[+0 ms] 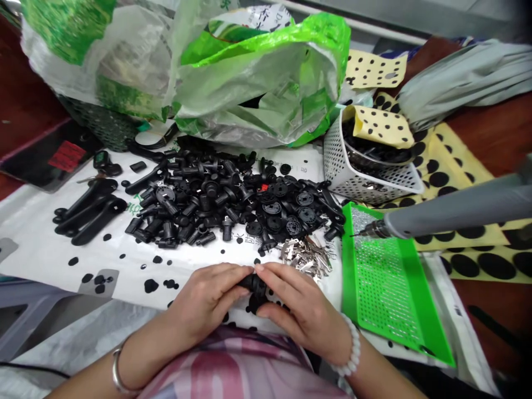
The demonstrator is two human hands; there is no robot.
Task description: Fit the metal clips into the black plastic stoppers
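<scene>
Close to my body, both hands meet around a small black plastic part (258, 287), mostly covered by my fingers. My left hand (211, 291) is closed on its left side, thumb and fingers pinching. From the right, my right hand (297, 299) grips it between fingers and thumb. Just beyond my hands lies a big heap of black plastic parts (208, 194), including round discs (305, 215). A small pile of flat metal pieces (310, 256) is right behind my right hand. Several black handle-shaped parts (93, 213) lie to the left.
A green perforated tray (430, 310) holding tiny metal pieces stands at right, with a grey screwdriver-like tool (453, 208) reaching over it. Behind are a white basket (366, 185) and green-white plastic bags (266, 105). Yellow sheets with black dots (482, 238) lie at right.
</scene>
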